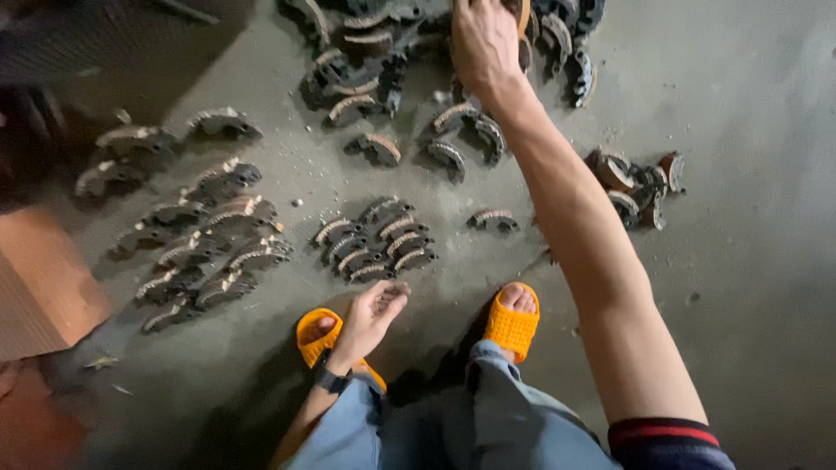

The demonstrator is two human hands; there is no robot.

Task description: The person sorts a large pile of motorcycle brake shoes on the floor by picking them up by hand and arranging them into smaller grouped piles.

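Observation:
Curved dark brake shoes with pale linings lie in groups on the grey concrete floor. My right hand reaches far forward into the big loose pile at the top, its fingers curled down on a brake shoe at the frame's edge. My left hand hangs palm up and empty, fingers apart, just in front of a tidy double row of shoes. I squat in orange sandals.
A longer set of shoes lies to the left, with more behind it. A small rusty heap sits to the right. A brown box or board stands at the left edge.

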